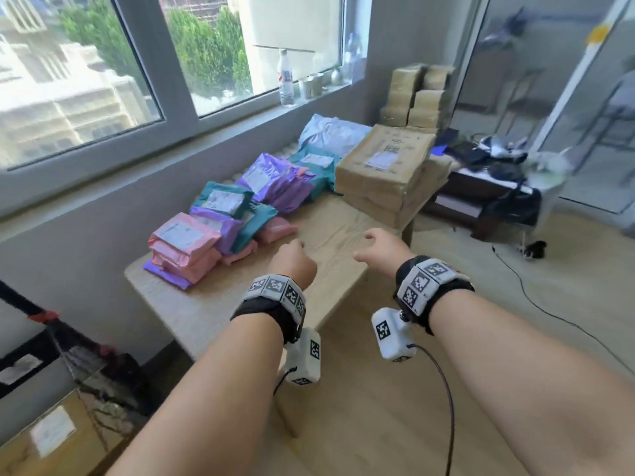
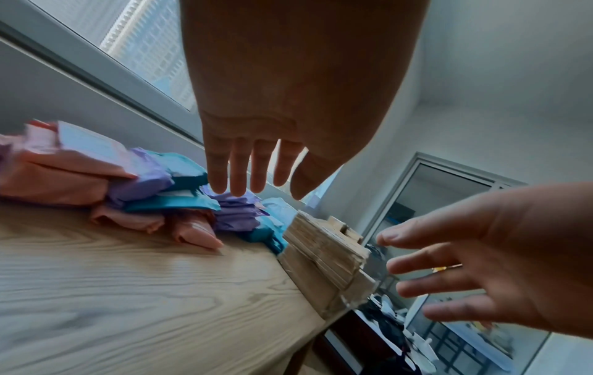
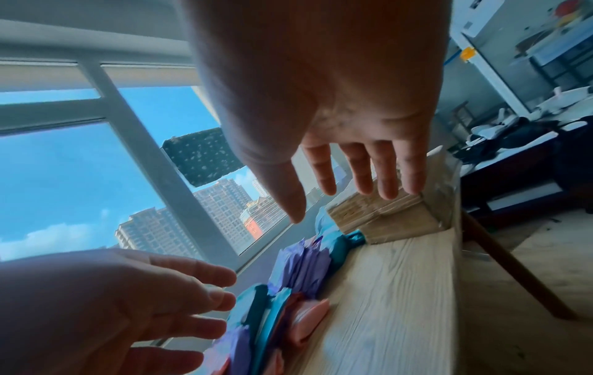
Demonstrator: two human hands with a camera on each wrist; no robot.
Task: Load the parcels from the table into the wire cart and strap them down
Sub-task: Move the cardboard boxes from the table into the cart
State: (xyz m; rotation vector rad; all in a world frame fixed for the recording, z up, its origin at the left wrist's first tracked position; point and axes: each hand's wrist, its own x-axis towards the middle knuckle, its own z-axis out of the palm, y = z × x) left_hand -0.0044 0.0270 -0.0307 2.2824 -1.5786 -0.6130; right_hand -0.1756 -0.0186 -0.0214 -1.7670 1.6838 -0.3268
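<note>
Your left hand (image 1: 292, 261) and right hand (image 1: 383, 247) both hang above the bare near part of the pale wood-grain counter (image 1: 336, 235), fingers spread and relaxed, holding nothing and touching nothing. The soft pink, purple and teal plastic mailer parcels (image 1: 223, 218) lie heaped along the window side of your counter, just left of your left hand. The flat brown tape-wrapped cardboard parcels (image 1: 385, 170) sit stacked at the far right corner, beyond your right hand. A clear plastic bottle (image 1: 286, 79) stands on the windowsill.
</note>
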